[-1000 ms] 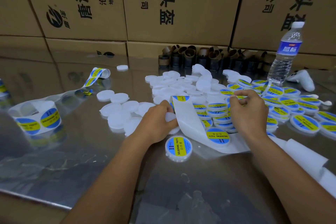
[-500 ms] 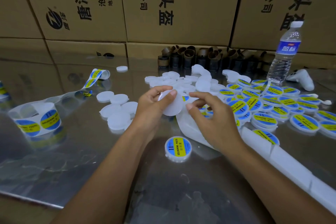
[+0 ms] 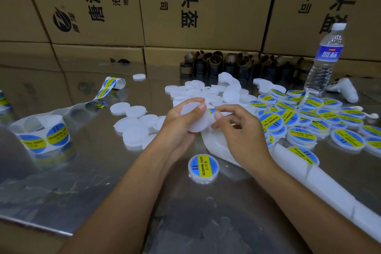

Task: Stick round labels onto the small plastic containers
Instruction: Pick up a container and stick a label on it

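My left hand (image 3: 177, 121) grips a blank container (image 3: 195, 122) above the table, fingers curled behind it and the thumb laid across its upper edge, with the flat white face turned towards me. My right hand (image 3: 243, 134) sits just beside it, thumb and forefinger pinched on a label (image 3: 211, 111). Only a sliver of blue and yellow shows there, right at the container's right edge.

That is the relation the next move turns on. The label lies to the right of the disc and touches its rim or comes very close; I cannot tell which. I judge it must travel left and lie flat, centred on the face, so the right hand does the placing while the left holds the disc steady.

Beneath the right hand lies the white backing strip (image 3: 214, 144), running off to the lower right. One finished container (image 3: 203, 168) rests on the table (image 3: 82, 181) nearest me. Blank containers (image 3: 134, 128) lie to the left, the labelled pile (image 3: 305, 121) to the right, and a label roll (image 3: 43, 136) far left.
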Motion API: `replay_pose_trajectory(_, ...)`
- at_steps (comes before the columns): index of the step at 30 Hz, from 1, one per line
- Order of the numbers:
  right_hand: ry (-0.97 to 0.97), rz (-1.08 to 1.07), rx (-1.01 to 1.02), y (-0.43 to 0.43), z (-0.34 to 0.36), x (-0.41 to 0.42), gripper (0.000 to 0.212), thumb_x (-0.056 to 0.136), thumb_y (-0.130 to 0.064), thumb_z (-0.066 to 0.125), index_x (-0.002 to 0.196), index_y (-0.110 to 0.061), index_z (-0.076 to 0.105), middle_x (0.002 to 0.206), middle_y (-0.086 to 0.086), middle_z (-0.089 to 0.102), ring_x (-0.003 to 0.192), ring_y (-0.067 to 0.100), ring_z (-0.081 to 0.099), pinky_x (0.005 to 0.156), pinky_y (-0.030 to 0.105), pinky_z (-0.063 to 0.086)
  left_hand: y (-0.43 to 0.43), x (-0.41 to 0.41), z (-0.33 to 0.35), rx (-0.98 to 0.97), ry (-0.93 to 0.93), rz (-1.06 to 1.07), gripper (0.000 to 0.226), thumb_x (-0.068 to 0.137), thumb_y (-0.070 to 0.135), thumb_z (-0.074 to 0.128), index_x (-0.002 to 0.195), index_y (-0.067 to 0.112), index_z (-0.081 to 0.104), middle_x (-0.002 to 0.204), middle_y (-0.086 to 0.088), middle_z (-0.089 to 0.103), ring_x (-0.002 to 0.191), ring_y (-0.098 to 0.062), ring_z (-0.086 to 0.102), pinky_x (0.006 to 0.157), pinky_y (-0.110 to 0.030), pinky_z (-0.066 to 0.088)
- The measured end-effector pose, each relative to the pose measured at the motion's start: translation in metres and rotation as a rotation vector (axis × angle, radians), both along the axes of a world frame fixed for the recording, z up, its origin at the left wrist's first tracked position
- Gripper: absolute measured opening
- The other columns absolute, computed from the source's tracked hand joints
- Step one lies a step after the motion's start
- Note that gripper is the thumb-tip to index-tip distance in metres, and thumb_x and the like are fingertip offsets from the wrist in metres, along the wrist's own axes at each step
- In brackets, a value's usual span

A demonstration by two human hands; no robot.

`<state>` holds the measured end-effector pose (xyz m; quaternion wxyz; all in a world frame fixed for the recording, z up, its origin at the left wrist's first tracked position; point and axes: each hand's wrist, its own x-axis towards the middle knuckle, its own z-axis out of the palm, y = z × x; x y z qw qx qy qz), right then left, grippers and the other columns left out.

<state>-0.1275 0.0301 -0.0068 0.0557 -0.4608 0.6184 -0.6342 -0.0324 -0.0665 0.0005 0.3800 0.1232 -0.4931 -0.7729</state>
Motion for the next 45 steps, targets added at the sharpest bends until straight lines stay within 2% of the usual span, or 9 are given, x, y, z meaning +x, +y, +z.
replay_pose_trajectory(6,0.193,-0.199,0.205,0.001,-0.009,-0.019,0.018,0.091,-0.022,0.055,0.107,-0.027,0.062,0.082,-0.009,0.061,0.096,0.020,0.054,0.081,0.033,0.041,-0.004,0.000,0.003,0.148,0.065,0.046,0.009,0.089,0.001,0.055,0.093,0.008,0.059,0.077,-0.005,0.070,0.074,-0.017,0.070,0.070,-0.027,0.057)
replay_pose_trajectory(10,0.309,-0.162,0.321,0.001,-0.011,-0.021,0.029,0.093,-0.024,0.050,0.120,-0.031,0.060,0.097,-0.005,0.062,0.106,0.010,0.047,0.086,0.024,0.033,-0.004,0.002,0.003,0.186,0.094,0.029,0.010,0.091,-0.001,0.053,0.095,0.007,0.058,0.077,-0.005,0.074,0.076,-0.022,0.072,0.071,-0.030,0.059)
replay_pose_trajectory(13,0.312,-0.100,0.348,0.002,-0.009,-0.020,0.028,0.095,-0.022,0.049,0.119,-0.026,0.064,0.111,-0.003,0.065,0.110,0.010,0.052,0.093,0.025,0.038,-0.004,0.002,0.003,0.190,0.082,0.034,0.010,0.091,0.001,0.054,0.096,0.008,0.058,0.075,-0.004,0.074,0.075,-0.022,0.072,0.066,-0.031,0.060)
replay_pose_trajectory(17,0.153,-0.045,0.270,0.003,-0.003,-0.018,0.018,0.092,-0.022,0.056,0.098,-0.020,0.073,0.096,-0.014,0.069,0.093,-0.003,0.061,0.079,0.010,0.043,-0.004,0.002,0.004,0.185,0.049,0.051,0.010,0.091,0.002,0.055,0.096,0.010,0.059,0.074,-0.002,0.074,0.073,-0.020,0.072,0.060,-0.029,0.058)
replay_pose_trajectory(22,-0.073,-0.106,0.130,0.005,0.003,-0.019,0.010,0.081,-0.023,0.072,0.071,-0.025,0.071,0.069,-0.017,0.069,0.068,-0.006,0.063,0.062,0.007,0.045,-0.005,0.002,0.004,0.180,0.017,0.121,0.011,0.090,0.001,0.056,0.093,0.011,0.061,0.070,0.000,0.073,0.069,-0.017,0.072,0.059,-0.028,0.058)
replay_pose_trajectory(28,-0.334,-0.053,-0.044,0.007,0.011,-0.020,0.012,0.077,-0.013,0.074,0.079,-0.024,0.069,0.065,-0.011,0.070,0.061,-0.007,0.060,0.056,0.006,0.043,-0.007,0.000,-0.002,0.092,-0.147,0.206,0.011,0.091,0.004,0.056,0.085,0.011,0.062,0.078,-0.006,0.068,0.066,-0.017,0.069,0.060,-0.028,0.058)
replay_pose_trajectory(34,-0.369,-0.013,-0.048,0.006,0.012,-0.023,0.022,0.081,-0.009,0.067,0.086,-0.030,0.069,0.073,-0.012,0.065,0.068,-0.001,0.057,0.064,0.013,0.044,-0.003,0.000,0.000,0.120,-0.311,0.097,0.025,0.092,0.032,0.058,0.090,0.008,0.064,0.093,-0.014,0.068,0.066,-0.020,0.069,0.054,-0.027,0.056)
replay_pose_trajectory(39,-0.367,0.154,-0.049,0.007,0.016,-0.017,0.034,0.082,-0.003,0.064,0.075,-0.035,0.072,0.076,-0.011,0.069,0.071,0.004,0.062,0.062,0.019,0.049,-0.002,0.000,0.001,0.113,-0.336,0.064,0.040,0.094,0.039,0.052,0.109,0.005,0.066,0.110,-0.016,0.070,0.103,-0.033,0.065,0.078,-0.040,0.057)
replay_pose_trajectory(45,-0.366,0.347,-0.031,0.009,0.016,-0.013,0.035,0.081,0.012,0.057,0.069,-0.020,0.067,0.061,-0.012,0.064,0.058,-0.002,0.059,0.054,0.011,0.045,0.000,0.001,0.003,0.089,-0.309,0.053,0.039,0.095,0.036,0.051,0.112,0.005,0.066,0.107,-0.012,0.071,0.098,-0.026,0.067,0.087,-0.041,0.051)
